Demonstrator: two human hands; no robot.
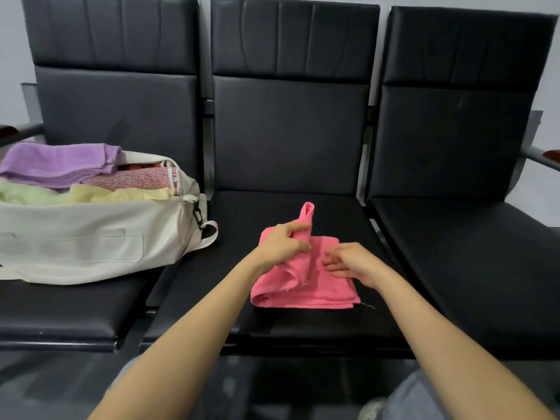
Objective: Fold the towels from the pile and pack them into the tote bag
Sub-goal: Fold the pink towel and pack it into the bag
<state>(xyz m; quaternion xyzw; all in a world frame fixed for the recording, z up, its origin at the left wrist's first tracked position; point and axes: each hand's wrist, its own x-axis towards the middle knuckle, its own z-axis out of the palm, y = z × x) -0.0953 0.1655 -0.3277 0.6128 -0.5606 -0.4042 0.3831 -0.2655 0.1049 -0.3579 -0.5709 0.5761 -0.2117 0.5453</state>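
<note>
One pink towel (318, 294) on the middle seat (303, 331): fingers of my left hand (280, 248) pinch its raised fold, those of my right hand (353, 262) rest loose on it.

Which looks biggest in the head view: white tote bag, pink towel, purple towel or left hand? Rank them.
1. white tote bag
2. pink towel and purple towel: too close; the purple one is farther and partly hidden
3. left hand
</note>
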